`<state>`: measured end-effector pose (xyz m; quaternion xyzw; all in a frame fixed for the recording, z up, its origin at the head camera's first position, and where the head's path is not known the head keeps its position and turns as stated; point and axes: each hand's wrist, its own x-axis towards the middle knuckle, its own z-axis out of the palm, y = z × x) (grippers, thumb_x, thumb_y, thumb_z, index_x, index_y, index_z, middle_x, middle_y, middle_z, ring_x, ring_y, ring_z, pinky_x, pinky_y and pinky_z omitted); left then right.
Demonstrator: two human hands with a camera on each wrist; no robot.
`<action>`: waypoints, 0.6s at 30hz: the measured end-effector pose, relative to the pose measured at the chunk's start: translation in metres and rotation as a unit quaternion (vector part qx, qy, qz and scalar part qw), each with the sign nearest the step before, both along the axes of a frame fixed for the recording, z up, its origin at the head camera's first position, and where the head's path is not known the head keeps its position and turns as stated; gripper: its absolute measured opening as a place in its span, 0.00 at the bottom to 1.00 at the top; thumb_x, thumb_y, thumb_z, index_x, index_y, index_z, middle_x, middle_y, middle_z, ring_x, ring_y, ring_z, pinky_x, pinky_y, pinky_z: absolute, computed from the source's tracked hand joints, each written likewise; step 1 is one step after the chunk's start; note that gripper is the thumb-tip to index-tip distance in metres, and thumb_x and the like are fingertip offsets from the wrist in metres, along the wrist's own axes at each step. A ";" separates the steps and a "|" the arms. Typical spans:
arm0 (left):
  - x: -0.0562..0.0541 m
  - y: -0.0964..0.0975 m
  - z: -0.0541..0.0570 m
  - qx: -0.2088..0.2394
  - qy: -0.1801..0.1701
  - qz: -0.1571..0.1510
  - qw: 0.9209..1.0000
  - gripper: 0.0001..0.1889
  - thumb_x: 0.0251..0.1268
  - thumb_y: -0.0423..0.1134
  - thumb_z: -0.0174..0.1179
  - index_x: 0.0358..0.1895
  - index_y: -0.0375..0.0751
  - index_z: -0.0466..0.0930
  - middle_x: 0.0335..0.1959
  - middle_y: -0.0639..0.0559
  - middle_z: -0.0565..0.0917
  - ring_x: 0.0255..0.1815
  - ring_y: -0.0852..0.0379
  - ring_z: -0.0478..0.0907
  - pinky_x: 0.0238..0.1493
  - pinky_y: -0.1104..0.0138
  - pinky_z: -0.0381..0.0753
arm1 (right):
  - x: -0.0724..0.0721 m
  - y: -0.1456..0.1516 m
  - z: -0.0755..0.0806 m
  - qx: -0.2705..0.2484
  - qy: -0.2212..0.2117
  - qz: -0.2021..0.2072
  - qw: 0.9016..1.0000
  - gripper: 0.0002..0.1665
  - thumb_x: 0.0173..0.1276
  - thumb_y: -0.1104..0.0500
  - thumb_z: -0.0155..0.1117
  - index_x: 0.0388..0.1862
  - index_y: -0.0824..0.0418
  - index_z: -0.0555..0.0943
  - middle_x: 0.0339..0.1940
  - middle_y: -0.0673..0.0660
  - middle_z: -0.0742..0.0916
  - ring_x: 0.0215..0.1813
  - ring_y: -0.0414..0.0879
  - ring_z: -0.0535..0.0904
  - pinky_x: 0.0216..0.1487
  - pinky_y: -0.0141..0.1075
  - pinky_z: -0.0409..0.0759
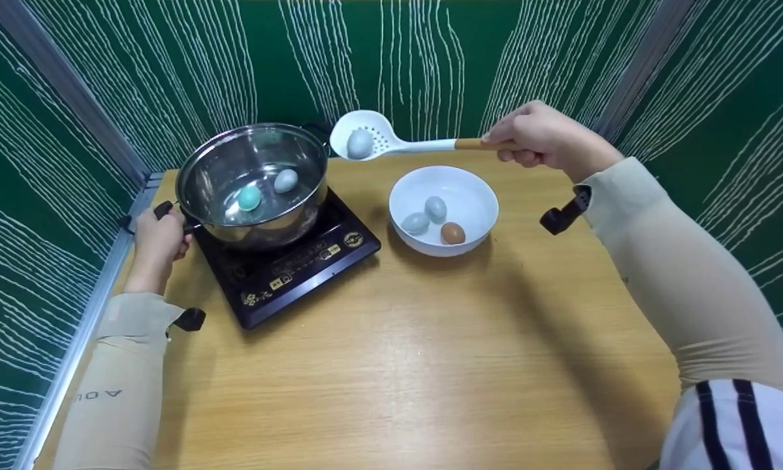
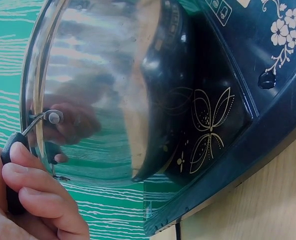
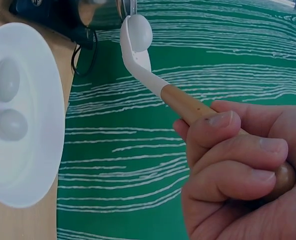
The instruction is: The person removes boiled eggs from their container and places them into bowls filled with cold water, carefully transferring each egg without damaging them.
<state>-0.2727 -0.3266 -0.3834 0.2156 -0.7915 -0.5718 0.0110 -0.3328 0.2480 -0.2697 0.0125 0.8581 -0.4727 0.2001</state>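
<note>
In the head view, my right hand (image 1: 536, 138) grips the wooden handle of a white slotted spoon (image 1: 424, 145). One pale egg (image 1: 360, 143) lies in the spoon's bowl, raised between the pot and the white bowl. My left hand (image 1: 158, 240) holds the black side handle (image 2: 14, 172) of a steel pot (image 1: 267, 228). Inside the pot lie a pale egg (image 1: 286, 181) and a greener egg (image 1: 249, 197). The white bowl (image 1: 484, 202) contains two pale eggs (image 1: 435, 209) and a brown egg (image 1: 453, 233).
The pot stands on a black induction cooker (image 1: 306, 274) at the left of the wooden table (image 1: 417, 365). Green walls (image 1: 424, 72) with white streaks rise behind and at both sides. A black cord (image 3: 91, 60) hangs near the cooker in the right wrist view.
</note>
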 end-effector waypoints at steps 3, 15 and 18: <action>-0.001 0.000 0.000 0.000 -0.005 -0.001 1.000 0.03 0.86 0.41 0.40 0.53 0.49 0.60 0.21 0.60 0.73 0.17 0.66 0.73 0.21 0.72 0.75 | 0.003 0.008 -0.001 0.004 0.001 -0.006 1.000 0.16 0.84 0.53 0.62 0.59 0.62 0.86 0.23 0.49 0.81 0.18 0.40 0.66 0.22 0.31 0.66; 0.000 -0.001 -0.001 -0.013 -0.015 -0.001 1.000 0.12 0.86 0.43 0.38 0.61 0.42 0.60 0.20 0.62 0.74 0.17 0.66 0.72 0.23 0.73 0.76 | 0.010 0.037 -0.012 -0.004 0.001 -0.017 1.000 0.10 0.83 0.52 0.64 0.48 0.55 0.89 0.24 0.50 0.82 0.18 0.41 0.67 0.21 0.31 0.67; 0.000 -0.001 0.000 -0.016 -0.029 -0.009 0.999 0.20 0.88 0.44 0.36 0.72 0.40 0.55 0.24 0.61 0.74 0.20 0.66 0.73 0.27 0.73 0.77 | 0.010 0.045 -0.017 0.000 -0.003 -0.018 1.000 0.11 0.83 0.51 0.64 0.50 0.55 0.89 0.25 0.49 0.83 0.18 0.41 0.68 0.22 0.31 0.68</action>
